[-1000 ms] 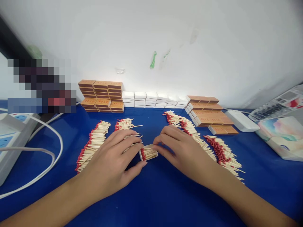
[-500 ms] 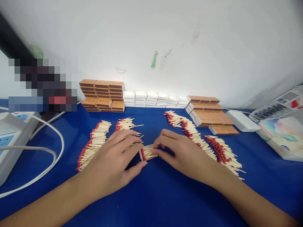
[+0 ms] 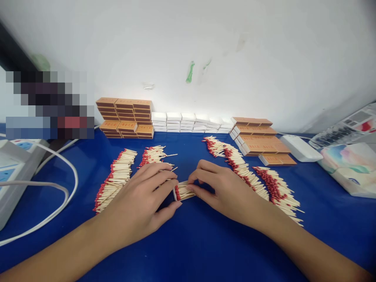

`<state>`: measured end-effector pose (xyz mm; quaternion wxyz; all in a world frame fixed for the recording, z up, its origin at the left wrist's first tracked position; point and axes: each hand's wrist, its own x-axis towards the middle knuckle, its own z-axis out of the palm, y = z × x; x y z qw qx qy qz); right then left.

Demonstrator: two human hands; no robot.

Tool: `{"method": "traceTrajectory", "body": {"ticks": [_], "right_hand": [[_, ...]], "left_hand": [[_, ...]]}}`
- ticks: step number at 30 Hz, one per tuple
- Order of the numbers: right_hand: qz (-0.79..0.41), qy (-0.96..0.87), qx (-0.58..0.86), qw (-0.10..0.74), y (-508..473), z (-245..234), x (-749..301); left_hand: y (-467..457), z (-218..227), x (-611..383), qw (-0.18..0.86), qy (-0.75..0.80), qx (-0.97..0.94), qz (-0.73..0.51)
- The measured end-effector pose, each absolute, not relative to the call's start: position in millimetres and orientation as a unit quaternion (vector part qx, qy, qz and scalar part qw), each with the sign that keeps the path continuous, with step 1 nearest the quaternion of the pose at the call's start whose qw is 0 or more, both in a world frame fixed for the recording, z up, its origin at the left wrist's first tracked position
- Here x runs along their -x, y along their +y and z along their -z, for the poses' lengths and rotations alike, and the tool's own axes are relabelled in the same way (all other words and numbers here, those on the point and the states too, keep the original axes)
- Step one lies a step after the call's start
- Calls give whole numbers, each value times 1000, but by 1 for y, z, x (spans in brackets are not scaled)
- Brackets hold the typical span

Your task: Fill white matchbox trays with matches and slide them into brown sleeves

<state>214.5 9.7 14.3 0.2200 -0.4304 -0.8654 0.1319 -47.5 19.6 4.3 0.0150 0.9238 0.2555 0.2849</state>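
Observation:
A small white matchbox tray [image 3: 175, 194] lies on the blue tabletop between my two hands. Red-headed matches [image 3: 182, 192] fill it, heads toward the left end. Thumb and fingers of my left hand [image 3: 142, 197] grip the tray's left end. The pinched thumb and forefinger of my right hand [image 3: 225, 192] are on the matches at the right end; those fingertips cover part of the tray. Beside my left hand lie two heaps of loose matches, a long pile [image 3: 117, 172] and a smaller pile [image 3: 154, 154]. More loose matches [image 3: 245, 170] spread behind my right hand.
Brown matchboxes [image 3: 126, 117] are stacked at the back left, others [image 3: 258, 143] at the back right. White trays [image 3: 188, 122] stand between them along the wall. A power strip [image 3: 17, 172] with white cables is at left; a white adapter [image 3: 301, 148] and tissue pack [image 3: 349, 168] sit at right.
The view has shifted slightly. My right fingertips have moved a little to the left over the matches; my left hand keeps its grip on the tray.

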Motion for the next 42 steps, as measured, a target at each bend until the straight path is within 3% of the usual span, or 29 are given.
{"method": "traceTrajectory", "body": {"ticks": [13, 19, 23, 27, 42], "right_hand": [[-155, -866, 413, 237, 7, -14, -207], [-73, -842, 466, 261, 28, -26, -247], [15, -813, 540, 215, 57, -22, -298], [-14, -821, 540, 185, 72, -10, -316], [-32, -834, 503, 226, 64, -11, -294]], "left_hand": [[17, -6, 44, 23, 239, -926, -292], [17, -7, 45, 19, 244, -925, -292], [17, -7, 46, 16, 243, -924, -294], [17, -6, 47, 17, 246, -924, -293], [18, -4, 48, 17, 248, -924, -291]]}}
